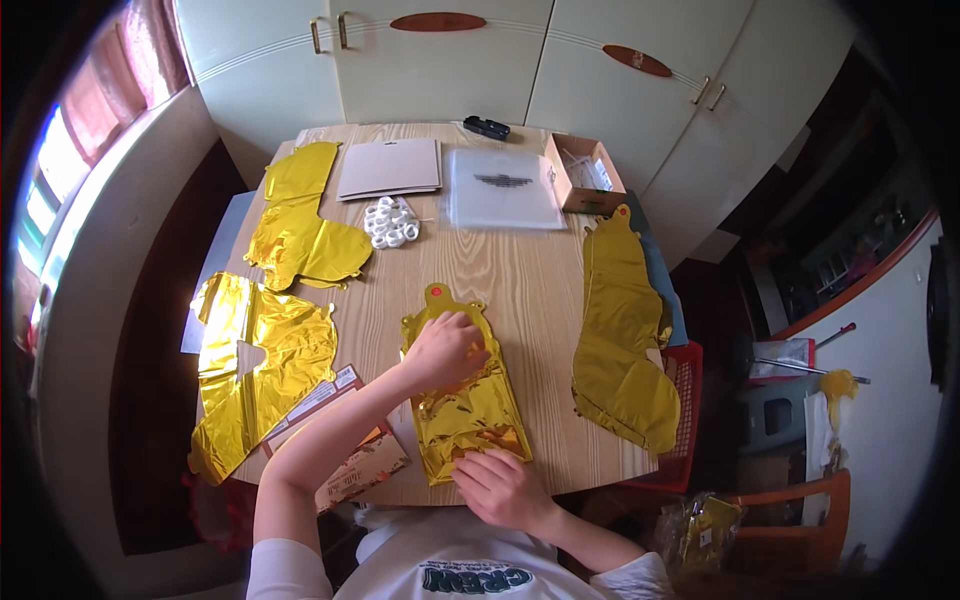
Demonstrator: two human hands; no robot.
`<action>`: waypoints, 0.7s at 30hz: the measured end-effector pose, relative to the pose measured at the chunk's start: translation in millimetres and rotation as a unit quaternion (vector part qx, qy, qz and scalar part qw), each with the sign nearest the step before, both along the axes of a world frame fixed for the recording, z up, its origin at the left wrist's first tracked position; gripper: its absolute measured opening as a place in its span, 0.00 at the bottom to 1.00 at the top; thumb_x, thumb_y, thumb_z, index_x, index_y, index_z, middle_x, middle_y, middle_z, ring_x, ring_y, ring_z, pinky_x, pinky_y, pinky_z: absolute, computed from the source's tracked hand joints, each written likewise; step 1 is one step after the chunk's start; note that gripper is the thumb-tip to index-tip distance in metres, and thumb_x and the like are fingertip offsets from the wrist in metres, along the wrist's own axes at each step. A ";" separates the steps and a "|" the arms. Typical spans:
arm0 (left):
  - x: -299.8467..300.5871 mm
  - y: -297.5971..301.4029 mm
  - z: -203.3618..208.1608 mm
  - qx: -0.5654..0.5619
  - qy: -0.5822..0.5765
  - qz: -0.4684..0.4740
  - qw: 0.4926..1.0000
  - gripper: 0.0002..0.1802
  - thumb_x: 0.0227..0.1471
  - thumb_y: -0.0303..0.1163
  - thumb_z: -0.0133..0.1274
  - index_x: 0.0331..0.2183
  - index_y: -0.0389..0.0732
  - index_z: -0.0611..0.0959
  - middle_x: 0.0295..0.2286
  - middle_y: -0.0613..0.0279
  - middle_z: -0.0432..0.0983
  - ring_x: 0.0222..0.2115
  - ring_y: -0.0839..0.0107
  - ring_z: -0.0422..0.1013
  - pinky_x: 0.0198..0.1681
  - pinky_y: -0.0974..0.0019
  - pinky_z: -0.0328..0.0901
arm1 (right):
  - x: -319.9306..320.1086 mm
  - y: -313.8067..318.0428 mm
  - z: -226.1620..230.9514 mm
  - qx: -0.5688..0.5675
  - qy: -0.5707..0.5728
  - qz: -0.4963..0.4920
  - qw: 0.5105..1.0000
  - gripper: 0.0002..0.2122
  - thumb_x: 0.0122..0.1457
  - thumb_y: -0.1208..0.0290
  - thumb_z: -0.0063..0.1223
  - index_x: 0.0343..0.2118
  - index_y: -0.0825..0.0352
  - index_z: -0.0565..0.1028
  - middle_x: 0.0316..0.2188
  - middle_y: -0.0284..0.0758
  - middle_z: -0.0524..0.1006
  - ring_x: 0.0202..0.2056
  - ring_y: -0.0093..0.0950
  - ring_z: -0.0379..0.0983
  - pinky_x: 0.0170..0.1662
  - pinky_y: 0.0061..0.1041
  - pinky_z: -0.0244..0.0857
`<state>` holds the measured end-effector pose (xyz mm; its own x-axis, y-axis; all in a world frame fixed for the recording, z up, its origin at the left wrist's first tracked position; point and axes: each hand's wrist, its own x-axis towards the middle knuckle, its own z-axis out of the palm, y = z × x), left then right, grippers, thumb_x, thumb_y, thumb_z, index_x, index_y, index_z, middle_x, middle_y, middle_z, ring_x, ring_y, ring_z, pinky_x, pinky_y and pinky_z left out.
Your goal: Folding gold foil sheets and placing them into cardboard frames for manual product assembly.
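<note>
A folded gold foil balloon (pixel 465 405) lies lengthwise in front of me, its rounded tab with a red dot at the far end. My left hand (pixel 447 347) is closed with curled fingers at its upper part; its fingertips are partly hidden against the foil. My right hand (pixel 500 487) lies on the balloon's near end, fingers stretched out over the foil. To the left are two more gold foil balloons, one number-shaped balloon (pixel 300 225) and a crinkled shiny balloon (pixel 265 365). Another gold balloon (pixel 622 330) lies on the right.
Along the back of the wooden table (pixel 535 300) lie grey-beige cards (pixel 390 168), clear plastic bags (pixel 505 190), a black object (pixel 486 128) and an open box (pixel 587 178). White ribbon rolls (pixel 392 222) sit in front. Printed cards (pixel 365 470) lie beneath my left arm; a red basket (pixel 683 410) stands right.
</note>
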<state>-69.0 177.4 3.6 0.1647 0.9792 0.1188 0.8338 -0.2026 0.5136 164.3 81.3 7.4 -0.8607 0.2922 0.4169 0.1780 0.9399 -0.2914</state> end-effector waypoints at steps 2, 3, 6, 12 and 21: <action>12.3 14.1 3.8 -0.036 0.014 0.039 0.999 0.14 0.47 0.44 0.60 0.32 0.45 0.85 0.38 0.58 0.72 0.45 0.58 0.66 0.49 0.56 0.60 | 3.3 -3.5 -8.7 -0.018 -0.014 -0.025 0.999 0.12 0.54 0.69 0.55 0.40 0.68 0.78 0.44 0.37 0.77 0.50 0.32 0.71 0.57 0.36 0.60; 16.9 18.2 4.3 -0.053 0.021 0.058 0.997 0.15 0.45 0.46 0.61 0.31 0.46 0.86 0.39 0.58 0.72 0.46 0.58 0.65 0.50 0.56 0.58 | 5.0 -4.3 -13.0 -0.027 -0.021 -0.038 0.999 0.13 0.54 0.68 0.56 0.41 0.68 0.78 0.45 0.38 0.77 0.51 0.32 0.71 0.58 0.37 0.60; 21.2 21.0 -5.0 -0.056 0.027 0.071 0.996 0.18 0.41 0.51 0.63 0.27 0.46 0.86 0.42 0.59 0.71 0.50 0.58 0.61 0.54 0.55 0.54 | 8.1 -5.8 -24.0 -0.037 -0.020 -0.044 0.998 0.14 0.54 0.67 0.56 0.43 0.67 0.78 0.46 0.38 0.77 0.52 0.33 0.70 0.59 0.38 0.58; 31.1 14.5 -18.0 -0.046 0.010 0.103 0.994 0.15 0.39 0.49 0.65 0.25 0.49 0.89 0.55 0.54 0.65 0.61 0.51 0.50 0.62 0.47 0.44 | 10.0 -4.9 -26.5 -0.049 -0.022 -0.047 0.997 0.14 0.55 0.68 0.56 0.43 0.68 0.78 0.47 0.36 0.77 0.54 0.32 0.70 0.61 0.40 0.56; 36.2 11.1 -24.8 -0.061 -0.034 0.127 0.989 0.13 0.39 0.45 0.64 0.27 0.49 0.89 0.63 0.48 0.55 0.67 0.44 0.36 0.65 0.40 0.34 | 9.8 -4.7 -28.2 -0.081 -0.013 -0.047 0.996 0.15 0.56 0.69 0.55 0.45 0.68 0.77 0.48 0.38 0.77 0.53 0.33 0.70 0.62 0.39 0.56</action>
<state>-32.8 188.5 -21.2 -0.0929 0.9957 0.0003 0.8122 0.0756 0.5784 174.2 76.6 -20.8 -0.8367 0.4329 0.3355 0.2717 0.8599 -0.4322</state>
